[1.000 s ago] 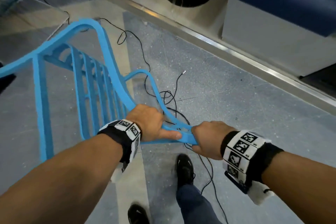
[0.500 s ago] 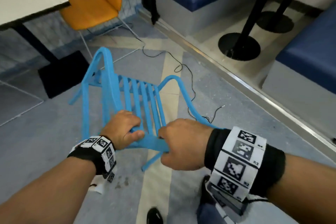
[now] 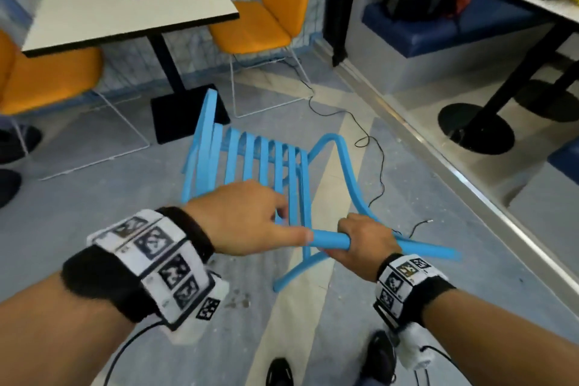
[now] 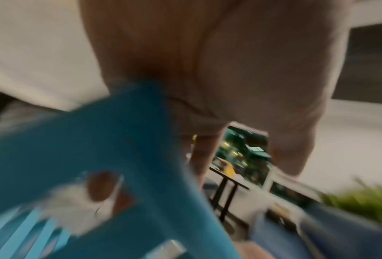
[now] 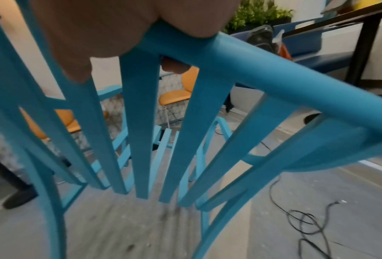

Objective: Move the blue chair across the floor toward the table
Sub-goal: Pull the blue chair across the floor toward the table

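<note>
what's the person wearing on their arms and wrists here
Both forearms are bare, no sleeves. Each wrist carries a wide black band wrapped with white panels printed with square black-and-white tag markers; the right one matches. A white block hangs under each wrist, and a thin black cable loops from the left unit. The left hand and right hand are ungloved.

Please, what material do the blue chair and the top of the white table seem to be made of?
The blue slatted chair: probably moulded plastic or painted metal; its colour is uniform and matte, its rail rounded and seamless. Which one, the look leaves open.
The white square table top: likely laminate; it is flat and smooth, with a thin dark edge.
</note>
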`<state>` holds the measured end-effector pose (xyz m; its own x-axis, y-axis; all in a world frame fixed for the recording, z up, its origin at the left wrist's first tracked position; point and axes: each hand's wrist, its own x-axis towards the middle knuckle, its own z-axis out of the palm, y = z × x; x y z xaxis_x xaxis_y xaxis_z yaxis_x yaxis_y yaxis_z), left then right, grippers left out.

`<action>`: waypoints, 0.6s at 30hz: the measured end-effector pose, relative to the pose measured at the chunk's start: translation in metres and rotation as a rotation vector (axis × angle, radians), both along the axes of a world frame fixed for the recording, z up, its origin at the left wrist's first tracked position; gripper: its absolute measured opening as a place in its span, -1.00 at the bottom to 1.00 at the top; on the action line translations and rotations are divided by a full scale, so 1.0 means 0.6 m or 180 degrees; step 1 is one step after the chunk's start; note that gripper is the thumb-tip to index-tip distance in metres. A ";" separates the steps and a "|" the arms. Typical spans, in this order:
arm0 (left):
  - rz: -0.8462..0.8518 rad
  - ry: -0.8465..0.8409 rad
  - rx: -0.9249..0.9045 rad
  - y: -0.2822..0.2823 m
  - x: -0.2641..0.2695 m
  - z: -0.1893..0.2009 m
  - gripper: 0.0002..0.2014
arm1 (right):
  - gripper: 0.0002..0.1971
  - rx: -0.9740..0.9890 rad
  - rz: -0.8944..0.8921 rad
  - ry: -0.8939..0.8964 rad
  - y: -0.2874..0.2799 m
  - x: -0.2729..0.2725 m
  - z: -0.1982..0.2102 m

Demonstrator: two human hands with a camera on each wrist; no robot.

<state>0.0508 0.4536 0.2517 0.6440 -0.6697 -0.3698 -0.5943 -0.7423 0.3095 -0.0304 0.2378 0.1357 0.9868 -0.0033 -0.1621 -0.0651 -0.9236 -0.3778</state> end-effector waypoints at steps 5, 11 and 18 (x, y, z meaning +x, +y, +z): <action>-0.0216 -0.0981 0.1154 0.022 -0.031 -0.070 -0.86 | -0.69 0.0502 0.0386 -0.0255 0.086 0.019 0.012; -0.0096 -0.1008 0.1528 0.196 0.012 -0.087 -0.74 | -0.23 -0.0454 0.0675 0.0120 0.052 0.007 -0.015; 0.0363 -0.1044 0.1548 0.322 0.019 -0.119 -0.46 | -0.47 -0.0531 0.1126 0.0075 0.166 0.057 -0.010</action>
